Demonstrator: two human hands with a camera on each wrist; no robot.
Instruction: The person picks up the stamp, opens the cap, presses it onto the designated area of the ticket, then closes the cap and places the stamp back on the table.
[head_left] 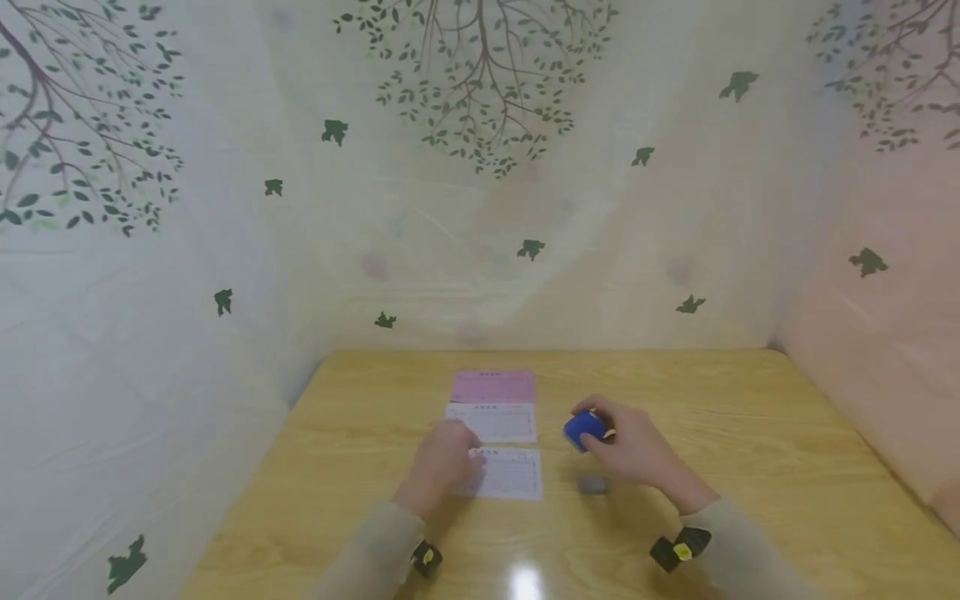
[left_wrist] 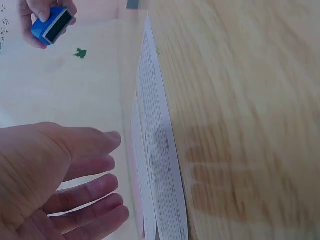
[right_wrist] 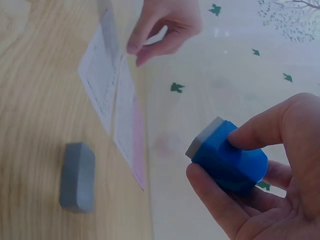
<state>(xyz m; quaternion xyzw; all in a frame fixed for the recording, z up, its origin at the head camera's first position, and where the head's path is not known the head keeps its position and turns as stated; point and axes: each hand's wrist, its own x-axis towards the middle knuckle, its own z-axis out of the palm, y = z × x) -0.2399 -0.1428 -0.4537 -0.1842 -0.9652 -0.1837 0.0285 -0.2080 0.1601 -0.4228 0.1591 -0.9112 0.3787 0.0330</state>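
My right hand (head_left: 633, 442) holds a blue stamp (right_wrist: 231, 157) between thumb and fingers, raised over the table. In the left wrist view the stamp's dark rectangular face shows inside a pale rim. A grey stamp cap (right_wrist: 78, 177) lies on the wood below that hand. My left hand (head_left: 444, 462) hovers over the left part of the nearest white printed slip (head_left: 510, 475), its fingers loosely bent with nothing between them. Beyond that slip lie a second white slip (head_left: 498, 423) and a pink slip (head_left: 493, 386), lined up away from me.
The slips and cap rest on a light wooden table (head_left: 720, 417). A pale curtain (head_left: 450, 292) with printed branches and green birds hangs behind the table and along both sides. Each wrist wears a dark band with a yellow mark (head_left: 681, 550).
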